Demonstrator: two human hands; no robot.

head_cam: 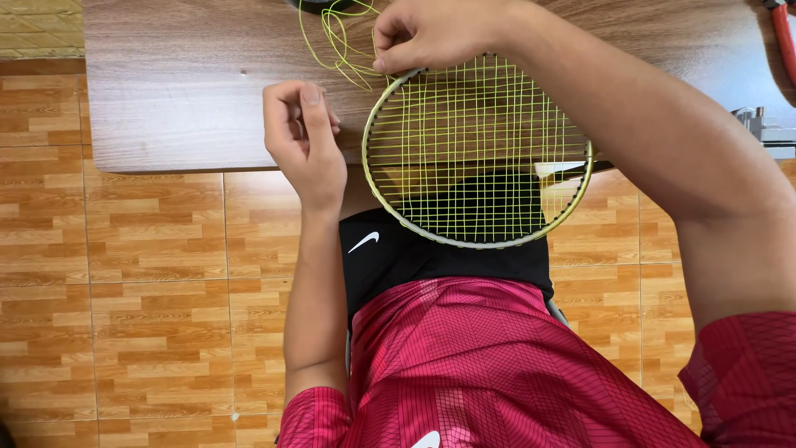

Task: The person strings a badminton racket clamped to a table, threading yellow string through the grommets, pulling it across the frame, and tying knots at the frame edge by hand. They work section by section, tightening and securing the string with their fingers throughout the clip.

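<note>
A badminton racket head (478, 149) with yellow-green strings lies half on the wooden table (182, 91) and half over my lap. My right hand (431, 33) pinches the top of the frame where loose yellow string (340, 46) loops out. My left hand (303, 137) is to the left of the frame with fingers curled, thumb up; whether it pinches a strand of string is too fine to tell.
A red-handled tool (783, 37) lies at the table's far right, with a metal clamp part (759, 124) below it. A dark round object (319, 5) peeks in at the top edge. Orange wood-pattern floor tiles (124, 290) lie below the table edge.
</note>
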